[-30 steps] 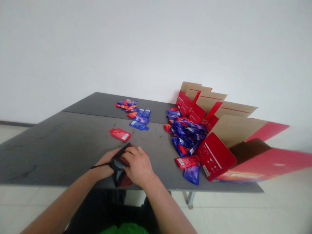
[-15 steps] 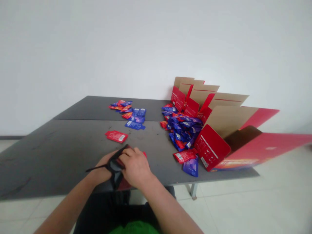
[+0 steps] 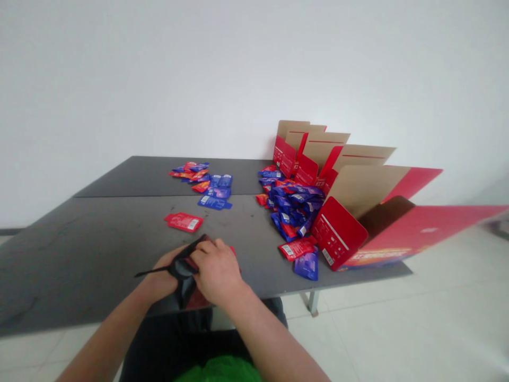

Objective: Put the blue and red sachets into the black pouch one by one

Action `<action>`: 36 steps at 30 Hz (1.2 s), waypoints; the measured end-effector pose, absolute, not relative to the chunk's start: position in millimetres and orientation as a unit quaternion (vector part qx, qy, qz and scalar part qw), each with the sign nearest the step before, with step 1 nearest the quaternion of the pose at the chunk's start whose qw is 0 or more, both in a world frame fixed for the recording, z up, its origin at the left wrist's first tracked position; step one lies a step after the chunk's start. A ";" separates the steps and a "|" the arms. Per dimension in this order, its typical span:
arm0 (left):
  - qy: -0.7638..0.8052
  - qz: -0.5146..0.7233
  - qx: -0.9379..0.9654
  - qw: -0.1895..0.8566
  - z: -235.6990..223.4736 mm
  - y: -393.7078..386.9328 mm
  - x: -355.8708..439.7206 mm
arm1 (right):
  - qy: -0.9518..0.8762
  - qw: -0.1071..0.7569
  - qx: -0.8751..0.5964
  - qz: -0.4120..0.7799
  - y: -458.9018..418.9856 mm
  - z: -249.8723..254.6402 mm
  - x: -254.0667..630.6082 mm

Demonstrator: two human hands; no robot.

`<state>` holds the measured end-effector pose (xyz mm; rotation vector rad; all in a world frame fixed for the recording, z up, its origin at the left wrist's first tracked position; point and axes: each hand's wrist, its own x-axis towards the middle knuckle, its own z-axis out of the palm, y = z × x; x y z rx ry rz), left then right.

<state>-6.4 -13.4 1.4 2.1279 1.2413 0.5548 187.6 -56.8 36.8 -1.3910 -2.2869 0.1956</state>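
Dark bag (image 3: 185, 291) held at near edge of bench (image 3: 115, 233), mouth open. Your left hand (image 3: 164, 280) grips its left side, fingertips hidden; your right hand (image 3: 218, 269) curls fingers over its right rim. Grip matches second ago. Red sachet (image 3: 184, 222) flat just beyond. Sachet pile (image 3: 292, 212) and open red cartons (image 3: 340, 236) now further left in your view.

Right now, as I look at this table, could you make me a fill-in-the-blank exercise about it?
1. Besides the left hand, the ____ hand touches the dark bag.
2. The lone packet lying just beyond the left hand is coloured ____.
3. Of the two hands, the one farther from the open boxes is the ____.

Missing words: right; red; left.
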 end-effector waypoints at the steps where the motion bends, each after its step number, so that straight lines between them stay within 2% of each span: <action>1: 0.460 0.215 0.805 0.306 2.4 -13.9 -6.0 | -0.829 0.218 -0.508 0.078 -57.0 31.8 186.5; 6: 0.457 0.199 0.826 0.263 10.1 -16.0 -3.8 | -0.758 0.167 -0.628 0.064 -35.4 21.6 234.3; 9: 0.454 0.189 0.831 0.259 9.6 -15.3 -4.5 | -0.711 0.181 -0.679 0.035 -31.2 33.4 250.1; 13: 0.458 0.213 0.814 0.287 4.5 -13.5 -4.8 | -0.779 0.256 -0.571 0.037 -52.1 39.4 213.1; 16: 0.450 0.238 0.802 0.312 4.1 -13.4 -3.9 | -0.821 0.242 -0.515 0.053 -61.8 27.3 187.8; 20: 0.440 0.212 0.825 0.283 8.6 -15.1 -3.3 | -0.771 0.203 -0.601 0.062 -48.5 15.5 214.6; 24: 0.453 0.194 0.832 0.256 10.1 -15.1 -4.2 | -0.712 0.164 -0.682 0.040 -31.7 29.6 251.2; 29: 0.466 0.219 0.811 0.278 5.4 -14.8 -4.5 | -0.772 0.236 -0.589 0.030 -51.9 41.0 208.5; 32: 0.462 0.248 0.795 0.305 3.0 -14.7 -5.1 | -0.808 0.227 -0.540 0.054 -60.2 28.7 182.3; 36: 0.449 0.220 0.825 0.265 4.1 -14.4 -6.1 | -0.771 0.200 -0.601 0.060 -43.9 15.0 213.7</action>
